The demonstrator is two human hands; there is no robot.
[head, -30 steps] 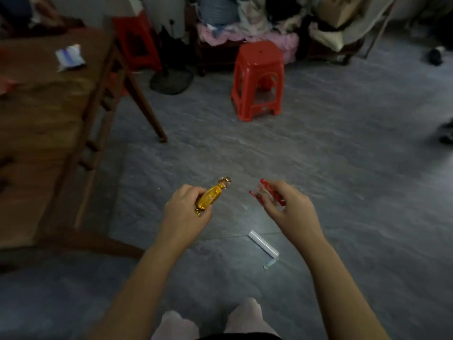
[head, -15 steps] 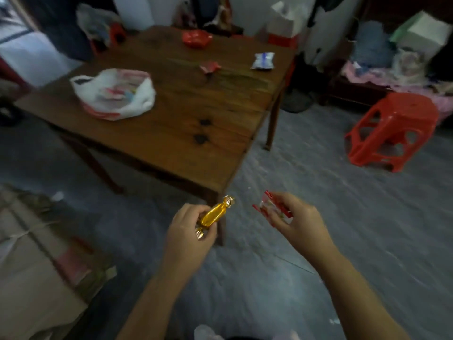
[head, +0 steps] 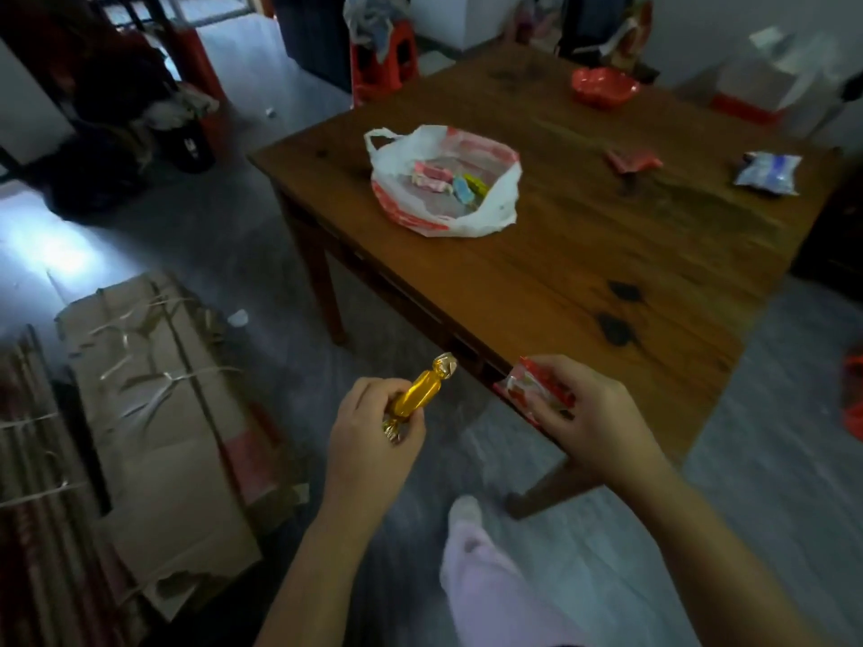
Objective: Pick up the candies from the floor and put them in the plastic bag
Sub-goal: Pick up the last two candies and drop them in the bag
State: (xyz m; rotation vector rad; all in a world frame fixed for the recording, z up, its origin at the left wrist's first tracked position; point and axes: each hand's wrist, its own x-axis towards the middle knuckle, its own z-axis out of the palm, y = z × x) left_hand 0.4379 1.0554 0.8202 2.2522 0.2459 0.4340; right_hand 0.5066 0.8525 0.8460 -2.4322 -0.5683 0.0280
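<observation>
My left hand [head: 373, 441] grips a gold foil-wrapped candy [head: 418, 394] that points up and to the right. A red-and-white wrapped candy [head: 537, 389] is held in my right hand [head: 588, 427], just over the near corner of the wooden table [head: 583, 273]. On the table's left part lies an open white-and-red plastic bag [head: 443, 217] with several wrapped candies [head: 448, 182] inside. Both hands are well short of the bag.
Also on the table are a red dish [head: 604, 86], a red wrapper [head: 633, 161] and a blue-white packet [head: 766, 172]. Flattened cardboard [head: 154, 422] lies on the floor at left. A red stool [head: 383, 63] stands beyond the table. A leg in pink [head: 481, 567] is below.
The view has swung left from the open floor to the table, and the bag has come closer to the middle. Both hands keep the same candies in the same pose.
</observation>
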